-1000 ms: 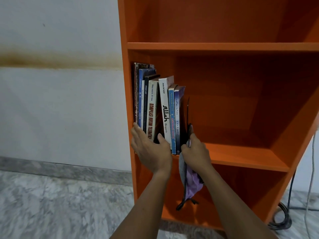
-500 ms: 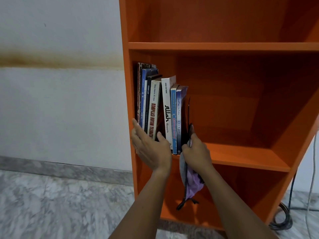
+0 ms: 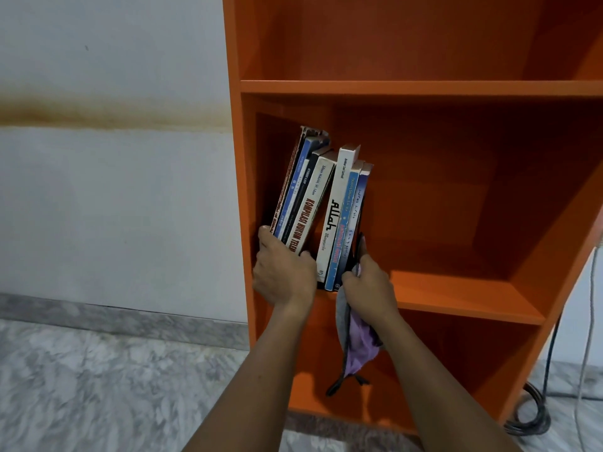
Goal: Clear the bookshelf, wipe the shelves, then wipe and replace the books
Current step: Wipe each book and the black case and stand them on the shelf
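I face a white wall [image 3: 114, 207]. A long brown stain [image 3: 98, 117] runs sideways across it, up high. At the bottom of the wall I see a grey stone strip [image 3: 130, 316]. The floor [image 3: 98, 386] under it is grey and white, with cloudy marks like marble. A tall orange bookshelf [image 3: 424, 88] stands next to the wall, on my right. By its far foot, dark cables [image 3: 528, 422] lie curled on the floor. A thin pale cord [image 3: 586, 321] hangs down there too.
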A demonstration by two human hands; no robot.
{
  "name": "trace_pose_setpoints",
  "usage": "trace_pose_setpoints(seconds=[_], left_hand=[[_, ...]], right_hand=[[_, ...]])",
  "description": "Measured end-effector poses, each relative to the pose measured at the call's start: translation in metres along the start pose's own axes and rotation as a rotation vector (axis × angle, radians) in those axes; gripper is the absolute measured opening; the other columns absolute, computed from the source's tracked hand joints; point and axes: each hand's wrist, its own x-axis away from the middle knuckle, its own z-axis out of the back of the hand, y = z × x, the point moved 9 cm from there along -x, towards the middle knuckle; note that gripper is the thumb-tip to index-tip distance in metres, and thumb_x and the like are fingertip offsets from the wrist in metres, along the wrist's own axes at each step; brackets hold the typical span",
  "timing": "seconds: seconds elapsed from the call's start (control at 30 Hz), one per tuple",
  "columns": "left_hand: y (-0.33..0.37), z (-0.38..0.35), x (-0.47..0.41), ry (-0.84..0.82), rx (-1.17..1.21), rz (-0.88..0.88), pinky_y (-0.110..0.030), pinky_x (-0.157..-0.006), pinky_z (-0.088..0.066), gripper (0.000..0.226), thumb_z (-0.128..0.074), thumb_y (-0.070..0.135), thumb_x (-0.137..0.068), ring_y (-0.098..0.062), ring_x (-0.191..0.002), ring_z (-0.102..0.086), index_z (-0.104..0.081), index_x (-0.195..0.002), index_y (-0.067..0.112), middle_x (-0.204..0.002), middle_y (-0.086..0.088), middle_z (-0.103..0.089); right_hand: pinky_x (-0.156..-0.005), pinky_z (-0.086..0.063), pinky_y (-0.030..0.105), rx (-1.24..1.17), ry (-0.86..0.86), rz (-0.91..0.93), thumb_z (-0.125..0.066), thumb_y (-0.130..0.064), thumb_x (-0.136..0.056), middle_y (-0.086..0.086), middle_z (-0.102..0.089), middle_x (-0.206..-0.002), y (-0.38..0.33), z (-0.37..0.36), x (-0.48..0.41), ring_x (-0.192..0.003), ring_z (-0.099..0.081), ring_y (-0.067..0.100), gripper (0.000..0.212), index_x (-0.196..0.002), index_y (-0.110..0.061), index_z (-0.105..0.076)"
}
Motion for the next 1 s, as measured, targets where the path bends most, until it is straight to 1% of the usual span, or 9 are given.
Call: trace_pose_setpoints(seconds=[0.17, 0.37, 0.5, 0.57, 0.63, 0.7, 0.8, 0.87, 1.0], left_hand=[[0.001, 0.000, -0.009, -0.043, 0.020, -0.065, -0.034, -0.078, -0.054, 0.055, -0.078, 0.036, -0.084, -0.026, -0.109, -0.068, -0.050, -0.127, 0.018, -0.124, -0.003, -0.067], [0.003, 0.007, -0.012, -0.030, 0.024, -0.132, -0.041, -0.085, -0.058, 0.064, -0.082, 0.050, -0.077, -0.027, -0.104, -0.071, -0.053, -0.126, 0.021, -0.122, -0.003, -0.069], [0.006, 0.011, -0.012, -0.012, 0.034, -0.155, -0.039, -0.082, -0.059, 0.063, -0.082, 0.052, -0.075, -0.025, -0.102, -0.072, -0.057, -0.124, 0.022, -0.120, -0.002, -0.070], [0.009, 0.011, -0.014, -0.021, 0.042, -0.155, -0.031, -0.075, -0.057, 0.059, -0.083, 0.051, -0.074, -0.022, -0.099, -0.072, -0.059, -0.120, 0.022, -0.116, 0.000, -0.072], [0.013, 0.010, -0.016, -0.051, 0.064, -0.140, -0.015, -0.061, -0.045, 0.054, -0.084, 0.047, -0.073, -0.019, -0.095, -0.072, -0.061, -0.114, 0.022, -0.112, 0.003, -0.073], [0.014, 0.009, -0.020, -0.083, 0.084, -0.126, -0.013, -0.056, -0.035, 0.049, -0.084, 0.042, -0.071, -0.017, -0.093, -0.072, -0.063, -0.111, 0.022, -0.109, 0.005, -0.074], [0.006, 0.013, -0.023, -0.091, 0.114, -0.113, -0.017, -0.062, -0.042, 0.050, -0.086, 0.042, -0.069, -0.015, -0.091, -0.071, -0.062, -0.108, 0.022, -0.107, 0.005, -0.074], [0.000, 0.015, -0.024, -0.100, 0.134, -0.113, -0.014, -0.064, -0.044, 0.050, -0.087, 0.043, -0.071, -0.011, -0.088, -0.068, -0.060, -0.108, 0.023, -0.109, 0.005, -0.073], [-0.008, 0.008, -0.031, -0.340, 0.221, -0.127, -0.033, -0.085, -0.061, 0.045, -0.086, 0.037, -0.078, -0.008, -0.099, -0.070, -0.068, -0.117, 0.025, -0.115, 0.007, -0.074]], right_hand=[[-0.089, -0.057, 0.047, -0.033, -0.023, -0.008, -0.049, -0.019, -0.098, 0.005, -0.066, -0.122, 0.000, 0.002, 0.003, -0.102, -0.065, 0.025, 0.039, -0.137, -0.016, -0.050], [-0.081, -0.057, 0.041, -0.024, -0.030, -0.001, -0.050, -0.019, -0.098, -0.003, -0.063, -0.107, -0.002, 0.003, 0.000, -0.095, -0.065, 0.022, 0.051, -0.148, -0.016, -0.043], [-0.080, -0.059, 0.040, -0.046, -0.055, 0.015, -0.050, -0.018, -0.099, -0.002, -0.066, -0.115, -0.002, 0.004, -0.001, -0.095, -0.066, 0.017, 0.056, -0.153, -0.017, -0.038], [-0.075, -0.058, 0.038, -0.026, -0.072, 0.012, -0.050, -0.018, -0.099, 0.001, -0.066, -0.115, -0.003, -0.001, -0.003, -0.092, -0.065, 0.017, 0.048, -0.146, -0.013, -0.043], [-0.071, -0.055, 0.037, 0.000, -0.082, 0.007, -0.051, -0.017, -0.099, 0.003, -0.064, -0.109, -0.006, -0.006, -0.005, -0.090, -0.064, 0.022, 0.038, -0.136, -0.008, -0.049], [-0.071, -0.053, 0.034, -0.013, -0.087, 0.006, -0.052, -0.016, -0.097, 0.002, -0.064, -0.109, -0.010, -0.009, -0.008, -0.094, -0.064, 0.024, 0.041, -0.137, -0.006, -0.049], [-0.087, -0.057, 0.043, -0.016, -0.138, 0.000, -0.053, -0.014, -0.095, 0.007, -0.066, -0.118, -0.014, -0.010, -0.015, -0.103, -0.064, 0.027, 0.027, -0.122, -0.008, -0.057], [-0.090, -0.056, 0.045, -0.006, -0.164, 0.010, -0.054, -0.012, -0.094, 0.009, -0.066, -0.117, -0.017, -0.010, -0.020, -0.105, -0.063, 0.028, 0.026, -0.120, -0.008, -0.058], [-0.096, -0.054, 0.047, 0.018, -0.228, 0.023, -0.060, -0.016, -0.084, 0.008, -0.068, -0.118, -0.026, -0.017, -0.026, -0.108, -0.064, 0.028, 0.041, -0.125, -0.012, -0.059]])
